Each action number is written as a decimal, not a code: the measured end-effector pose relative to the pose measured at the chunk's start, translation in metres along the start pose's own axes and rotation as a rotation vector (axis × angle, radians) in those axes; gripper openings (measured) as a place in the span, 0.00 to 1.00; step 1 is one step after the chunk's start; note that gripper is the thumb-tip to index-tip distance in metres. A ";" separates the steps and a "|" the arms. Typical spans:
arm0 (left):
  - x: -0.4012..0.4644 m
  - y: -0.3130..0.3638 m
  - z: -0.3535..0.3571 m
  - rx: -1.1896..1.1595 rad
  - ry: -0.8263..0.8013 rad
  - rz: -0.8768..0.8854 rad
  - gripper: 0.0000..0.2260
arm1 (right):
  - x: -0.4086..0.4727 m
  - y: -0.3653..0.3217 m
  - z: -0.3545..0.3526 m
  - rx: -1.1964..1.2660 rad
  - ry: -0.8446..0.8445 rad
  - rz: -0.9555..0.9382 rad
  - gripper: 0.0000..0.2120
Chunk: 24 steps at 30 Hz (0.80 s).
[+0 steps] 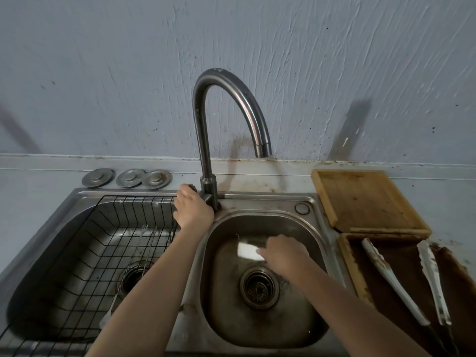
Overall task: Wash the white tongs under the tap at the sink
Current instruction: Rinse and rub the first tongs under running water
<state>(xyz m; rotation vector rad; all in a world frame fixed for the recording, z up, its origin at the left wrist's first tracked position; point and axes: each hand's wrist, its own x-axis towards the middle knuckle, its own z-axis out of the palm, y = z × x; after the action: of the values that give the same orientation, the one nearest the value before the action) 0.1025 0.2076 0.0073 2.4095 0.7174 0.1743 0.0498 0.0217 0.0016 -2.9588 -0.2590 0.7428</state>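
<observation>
My right hand (283, 255) is low in the right basin (304, 328), above the drain (258, 287). It is closed on a white, blurred piece that looks like the white tongs (247, 250), which stick out to the left of my fingers. My left hand (192, 206) grips the tap handle at the foot of the curved steel tap (206, 140). The spout ends above the basin, and I see no stream from it, only a few drops near the white piece.
A black wire rack (108, 243) with a few utensils fills the left basin. Three metal plugs (128, 178) lie behind it. At the right are a wooden board (365, 199) and a dark tray (355, 269) holding two more tongs (394, 282).
</observation>
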 end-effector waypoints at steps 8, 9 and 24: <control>0.003 -0.003 -0.004 -0.169 -0.076 -0.043 0.26 | -0.011 0.028 -0.013 0.018 -0.194 0.044 0.29; 0.001 -0.001 -0.006 -0.258 -0.102 -0.063 0.27 | -0.014 0.035 -0.020 0.062 -0.176 0.041 0.30; -0.072 0.130 0.079 0.079 -0.299 1.086 0.16 | 0.031 0.201 -0.052 0.436 0.687 0.462 0.24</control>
<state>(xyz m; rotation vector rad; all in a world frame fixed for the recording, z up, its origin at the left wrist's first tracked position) 0.1232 0.0415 0.0245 2.5580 -0.7720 0.2035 0.1304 -0.1720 0.0088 -2.6451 0.5658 -0.2134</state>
